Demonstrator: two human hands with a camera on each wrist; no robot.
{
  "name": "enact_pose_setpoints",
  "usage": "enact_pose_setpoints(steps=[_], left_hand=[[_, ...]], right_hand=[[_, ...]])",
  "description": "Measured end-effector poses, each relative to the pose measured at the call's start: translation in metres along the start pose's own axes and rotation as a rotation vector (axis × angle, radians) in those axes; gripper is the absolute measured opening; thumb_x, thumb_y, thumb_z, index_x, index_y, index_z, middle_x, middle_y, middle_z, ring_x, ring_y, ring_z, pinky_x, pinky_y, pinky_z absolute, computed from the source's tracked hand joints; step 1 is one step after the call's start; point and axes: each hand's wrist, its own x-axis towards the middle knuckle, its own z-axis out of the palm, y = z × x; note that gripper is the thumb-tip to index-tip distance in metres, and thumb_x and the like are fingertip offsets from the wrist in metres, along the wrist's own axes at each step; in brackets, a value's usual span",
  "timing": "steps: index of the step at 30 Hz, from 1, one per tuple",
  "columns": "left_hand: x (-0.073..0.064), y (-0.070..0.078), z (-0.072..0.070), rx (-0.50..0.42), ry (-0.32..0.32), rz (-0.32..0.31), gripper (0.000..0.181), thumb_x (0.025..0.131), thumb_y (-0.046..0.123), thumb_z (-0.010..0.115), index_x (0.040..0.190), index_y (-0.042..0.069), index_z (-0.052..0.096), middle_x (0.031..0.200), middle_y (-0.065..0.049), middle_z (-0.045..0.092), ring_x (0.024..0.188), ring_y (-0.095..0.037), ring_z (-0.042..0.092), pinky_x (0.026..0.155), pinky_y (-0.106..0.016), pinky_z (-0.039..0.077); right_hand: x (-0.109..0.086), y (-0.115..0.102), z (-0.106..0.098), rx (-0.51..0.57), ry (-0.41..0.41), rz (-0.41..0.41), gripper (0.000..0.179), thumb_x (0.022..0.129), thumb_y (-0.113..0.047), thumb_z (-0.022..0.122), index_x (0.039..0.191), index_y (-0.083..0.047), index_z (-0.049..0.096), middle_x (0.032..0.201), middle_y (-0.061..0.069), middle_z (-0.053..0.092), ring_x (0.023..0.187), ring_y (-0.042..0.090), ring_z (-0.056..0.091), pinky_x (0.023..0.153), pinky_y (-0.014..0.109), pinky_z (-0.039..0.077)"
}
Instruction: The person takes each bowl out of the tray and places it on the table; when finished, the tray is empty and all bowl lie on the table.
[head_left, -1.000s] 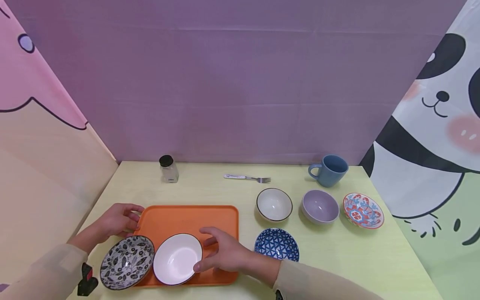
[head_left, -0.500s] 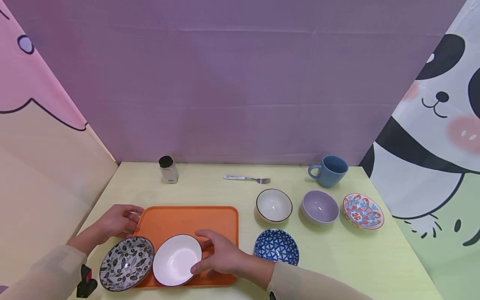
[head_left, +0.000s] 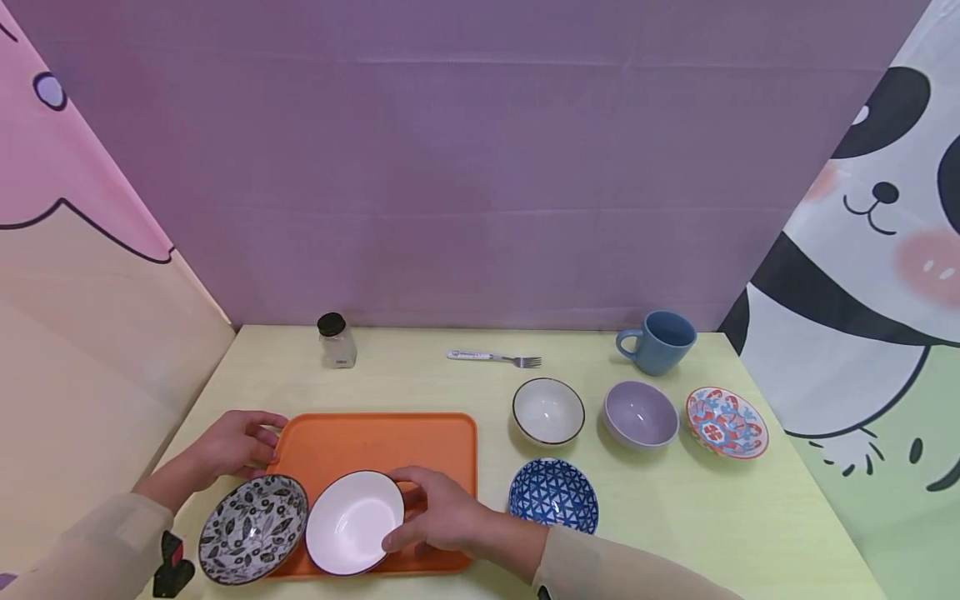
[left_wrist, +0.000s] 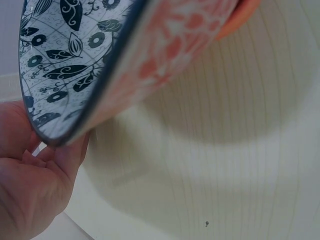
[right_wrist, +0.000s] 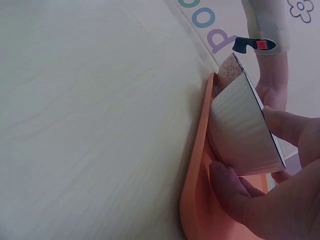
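Observation:
On the orange tray sits a white bowl with a dark rim. My right hand grips its right side, with fingers at the rim and the thumb low against the wall. Left of it, a bowl with a black leaf pattern sits tilted over the tray's left edge; its outside is reddish in the left wrist view. My left hand rests at the tray's left edge, just behind this bowl, fingers loosely bent. Some of its fingertips are hidden behind the bowl's rim in the left wrist view.
Right of the tray stand a blue triangle-patterned bowl, a white dark-rimmed bowl, a purple bowl and a red-and-blue patterned bowl. Farther back are a blue mug, a fork and a black-lidded jar.
My right hand has shifted slightly left and down, closing in on the white bowl's right side. The left hand and the bowls have stayed in place.

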Motion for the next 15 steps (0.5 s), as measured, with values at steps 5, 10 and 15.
enact_pose_setpoints(steps=[5, 10, 15], left_hand=[[-0.0012, 0.002, -0.0001, 0.009, 0.002, 0.003, 0.058, 0.089, -0.003, 0.069, 0.141, -0.01, 0.047, 0.107, -0.018, 0.064, 0.082, -0.024, 0.066, 0.07, -0.04, 0.063], [-0.0018, 0.0027, -0.0001, 0.019, 0.005, 0.0, 0.057, 0.089, -0.003, 0.069, 0.142, -0.01, 0.047, 0.106, -0.018, 0.065, 0.082, -0.024, 0.066, 0.07, -0.04, 0.063], [-0.002, 0.0023, 0.0003, 0.018, 0.006, -0.001, 0.057, 0.09, -0.002, 0.069, 0.142, -0.009, 0.046, 0.107, -0.018, 0.064, 0.082, -0.024, 0.066, 0.07, -0.04, 0.063]], right_hand=[[-0.0008, -0.0003, 0.0004, -0.012, 0.012, 0.001, 0.077, 0.072, 0.009, 0.085, 0.136, -0.026, 0.06, 0.113, 0.002, 0.072, 0.091, 0.019, 0.069, 0.058, 0.033, 0.052], [-0.0014, -0.0011, 0.0011, -0.029, 0.02, -0.017, 0.076, 0.07, 0.011, 0.086, 0.133, -0.026, 0.062, 0.11, 0.004, 0.07, 0.089, 0.019, 0.07, 0.068, 0.035, 0.059], [-0.002, -0.0001, 0.0029, 0.018, 0.038, -0.058, 0.071, 0.071, 0.012, 0.083, 0.131, -0.022, 0.064, 0.106, 0.007, 0.069, 0.086, 0.018, 0.068, 0.072, 0.038, 0.063]])
